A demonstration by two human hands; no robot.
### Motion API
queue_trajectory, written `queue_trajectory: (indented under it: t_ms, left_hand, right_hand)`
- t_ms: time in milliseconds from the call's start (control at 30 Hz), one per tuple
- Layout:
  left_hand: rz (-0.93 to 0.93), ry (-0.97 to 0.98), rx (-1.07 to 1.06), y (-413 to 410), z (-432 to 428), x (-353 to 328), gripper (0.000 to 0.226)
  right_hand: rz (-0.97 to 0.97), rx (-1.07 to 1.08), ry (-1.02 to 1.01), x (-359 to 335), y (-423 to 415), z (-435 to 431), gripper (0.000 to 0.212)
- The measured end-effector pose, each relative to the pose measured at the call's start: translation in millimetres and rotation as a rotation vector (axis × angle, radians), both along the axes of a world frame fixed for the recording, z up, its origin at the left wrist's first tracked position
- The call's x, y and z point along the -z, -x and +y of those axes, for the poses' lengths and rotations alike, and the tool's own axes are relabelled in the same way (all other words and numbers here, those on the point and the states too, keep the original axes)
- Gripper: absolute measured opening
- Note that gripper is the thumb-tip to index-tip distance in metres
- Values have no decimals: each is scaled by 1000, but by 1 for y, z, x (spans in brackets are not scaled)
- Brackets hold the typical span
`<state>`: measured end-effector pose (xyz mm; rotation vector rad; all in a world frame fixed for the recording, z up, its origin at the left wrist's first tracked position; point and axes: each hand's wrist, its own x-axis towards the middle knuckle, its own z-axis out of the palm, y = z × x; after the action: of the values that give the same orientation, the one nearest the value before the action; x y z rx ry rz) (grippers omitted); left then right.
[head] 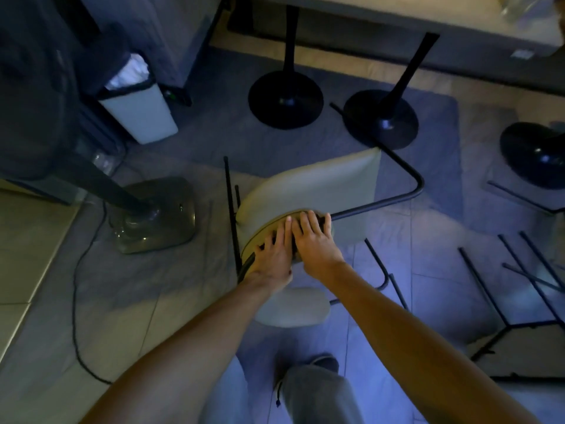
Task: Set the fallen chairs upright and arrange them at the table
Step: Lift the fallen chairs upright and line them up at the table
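A fan base [153, 214] and bin [139, 110] stand clear at the left; the fallen chair [308, 185] lies on its side on the floor just before the table [397, 13], seat edge up, likely for lifting. The left hand [272, 258] has its grip curled around that dark rim, the right hand [315, 240] beside it, fingers hooked over the same edge. Another toppled chair [519, 316] lies at the right
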<state>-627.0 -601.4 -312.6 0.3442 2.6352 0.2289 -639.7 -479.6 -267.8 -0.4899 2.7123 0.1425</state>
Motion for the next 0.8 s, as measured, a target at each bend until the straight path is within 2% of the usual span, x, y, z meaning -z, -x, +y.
queue_trajectory:
  t_ms: [100, 233, 500, 600, 800]
  left_hand:
    - [3, -23, -21, 20, 11, -30, 120]
    - [8, -48, -28, 64, 20, -54, 118]
    - [0, -142, 25, 196, -13, -72, 108]
    - [12, -116, 32, 239, -24, -76, 105]
    - [53, 5, 98, 304, -51, -62, 109]
  right_hand:
    - [-29, 4, -7, -24, 23, 13, 109]
    - [-28, 17, 33, -44, 66, 24, 101]
    - [-79, 75, 47, -65, 191, -4, 98]
    - [-76, 70, 61, -66, 234, -13, 92]
    - [15, 22, 325, -40, 288, -6, 76]
